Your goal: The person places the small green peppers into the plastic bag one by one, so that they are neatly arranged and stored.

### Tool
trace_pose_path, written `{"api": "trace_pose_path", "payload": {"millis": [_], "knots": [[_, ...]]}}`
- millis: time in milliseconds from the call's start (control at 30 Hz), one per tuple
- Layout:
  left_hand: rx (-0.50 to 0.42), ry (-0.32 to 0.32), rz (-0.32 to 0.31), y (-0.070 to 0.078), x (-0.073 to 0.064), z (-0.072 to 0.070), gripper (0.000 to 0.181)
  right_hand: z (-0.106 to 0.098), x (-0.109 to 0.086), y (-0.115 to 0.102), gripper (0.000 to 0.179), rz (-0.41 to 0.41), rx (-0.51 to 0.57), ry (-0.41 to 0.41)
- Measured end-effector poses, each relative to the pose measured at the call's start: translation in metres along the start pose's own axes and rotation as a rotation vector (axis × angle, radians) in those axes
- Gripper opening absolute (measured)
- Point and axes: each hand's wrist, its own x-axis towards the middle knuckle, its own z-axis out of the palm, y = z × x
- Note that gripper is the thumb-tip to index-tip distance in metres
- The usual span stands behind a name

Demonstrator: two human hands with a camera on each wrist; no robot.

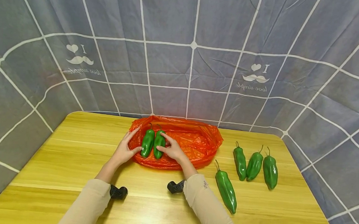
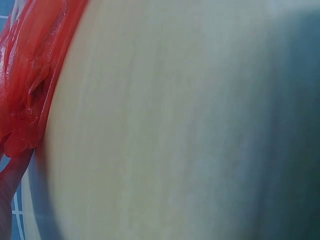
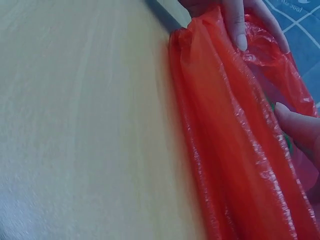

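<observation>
Two glossy green peppers lie side by side in the left part of an opened red plastic bag (image 1: 193, 141), stems pointing away. My left hand (image 1: 124, 150) is at the bag's left end, fingers extended along the rim, thumb tip against the left green pepper (image 1: 147, 143). With thumb and fingers, my right hand (image 1: 173, 149) holds the right green pepper (image 1: 159, 142). In the right wrist view, the right thumb (image 3: 295, 122) is inside the bag and the left hand (image 3: 235, 20) is over its far end. The left wrist view catches the bag's side (image 2: 30, 80).
Right of the bag, three green peppers stand in a row: the left one (image 1: 240, 162), the middle one (image 1: 254, 167) and the right one (image 1: 270, 172). Another green pepper (image 1: 226, 191) lies nearer, beside my right sleeve. A grey checked curtain (image 1: 170, 65) hangs behind the wooden table (image 1: 68, 163).
</observation>
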Motion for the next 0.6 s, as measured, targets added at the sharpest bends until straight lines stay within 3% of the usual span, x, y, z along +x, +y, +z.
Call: {"api": "trace_pose_path", "payload": {"millis": [300,600], "knots": [[0.001,0.004,0.012,0.001,0.001,0.001,0.073,-0.01,-0.006,-0.007,0.062,-0.05,0.013,0.057],[0.006,0.001,0.01,0.0,0.0,0.001,0.073,-0.03,-0.045,-0.048,0.061,-0.083,0.109,0.053]]}}
